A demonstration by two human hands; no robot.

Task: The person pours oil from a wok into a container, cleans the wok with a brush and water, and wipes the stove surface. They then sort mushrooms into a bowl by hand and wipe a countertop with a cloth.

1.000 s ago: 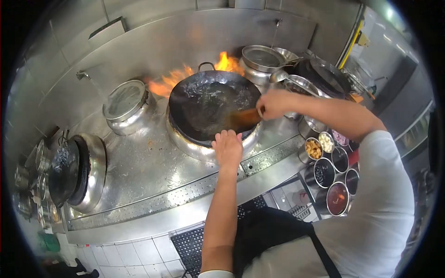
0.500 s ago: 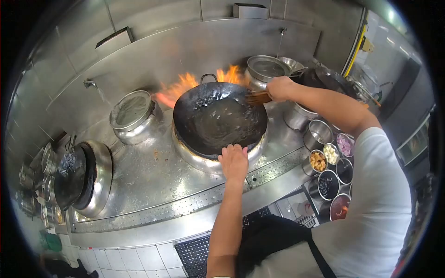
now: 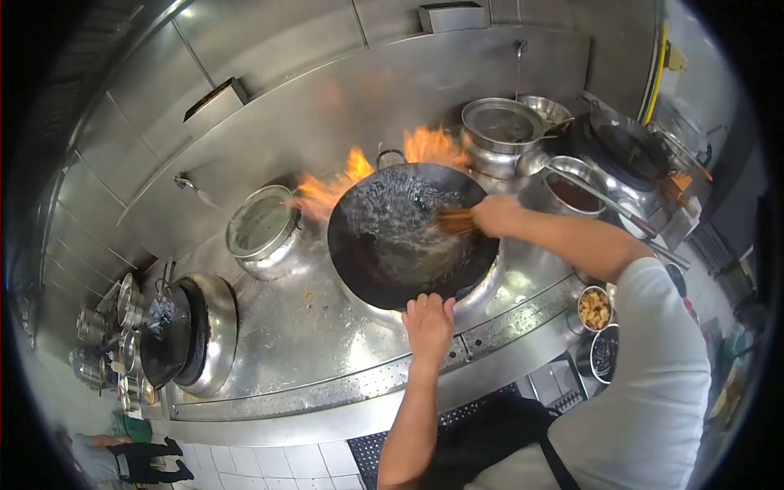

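A large black wok (image 3: 363, 265) with water in its bowl sits on the middle burner, tilted slightly. Its far loop handle (image 3: 390, 155) stands up near the flames. At the near rim my left hand (image 3: 429, 331) is closed on the wok's edge; what the fingers grip underneath is hidden. My right hand (image 3: 496, 217) is wrapped round a bamboo wok brush (image 3: 457, 220), whose bristles are inside the bowl, against the right side, blurred by motion.
Flames (image 3: 437, 147) rise behind the wok. Lidded steel pots (image 3: 263, 224) stand left and back right. A ladle (image 3: 600, 192) lies across a sauce pot at right. Ingredient tins (image 3: 594, 310) line the right front. Another wok (image 3: 167, 335) sits far left. A person (image 3: 122, 457) appears lower left.
The view has shifted, so the scene sits further right. The brush has moved down the right inner side of the wok, and the water is more stirred up. My left hand stays at the rim.
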